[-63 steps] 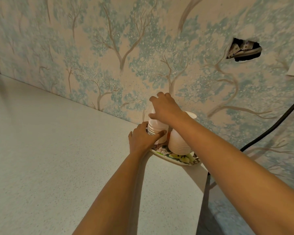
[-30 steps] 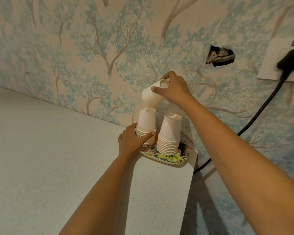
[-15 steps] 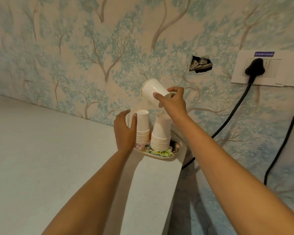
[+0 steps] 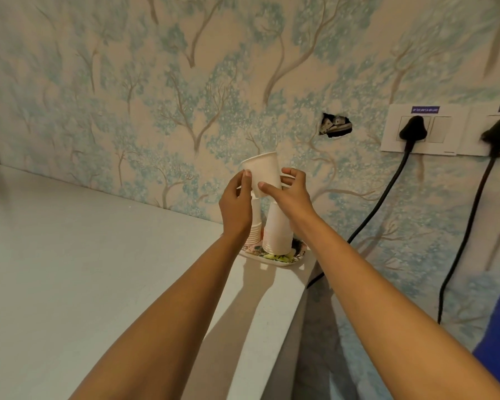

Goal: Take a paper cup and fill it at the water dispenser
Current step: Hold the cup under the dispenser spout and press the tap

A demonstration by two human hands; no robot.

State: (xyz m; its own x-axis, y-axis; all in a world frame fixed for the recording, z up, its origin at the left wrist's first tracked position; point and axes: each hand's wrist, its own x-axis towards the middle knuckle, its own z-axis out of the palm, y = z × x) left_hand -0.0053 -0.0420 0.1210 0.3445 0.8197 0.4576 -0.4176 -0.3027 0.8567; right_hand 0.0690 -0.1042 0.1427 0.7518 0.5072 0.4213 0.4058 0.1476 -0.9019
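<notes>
Presently both hands are raised above the tray, with one white paper cup (image 4: pixel 263 173) between them. Cup is upright, mouth up, tilted slightly, held in the air above the two stacks.

Right hand (image 4: pixel 292 194): thumb pressed on the near side of the cup's lower wall, fingers curled round the far side. Closed on the cup, narrow grip near the base.

Left hand (image 4: pixel 235 207): thumb tip touching the cup's left wall just under the rim; the other fingers are hidden behind the hand, so contact beyond the thumb cannot be told. Whether it truly grips the cup cannot be told.

Below the hands: two stacks of upturned paper cups (image 4: pixel 277 229) standing on a flowered tray (image 4: pixel 283 259), at the far right corner of a pale counter (image 4: pixel 84 269), against the tree-patterned wall (image 4: pixel 185 82). The left stack is largely hidden by the left hand.

Right of the cup: a torn hole in the wall (image 4: pixel 334 125), then a socket panel (image 4: pixel 425 131) with black plugs and cables hanging down.
</notes>
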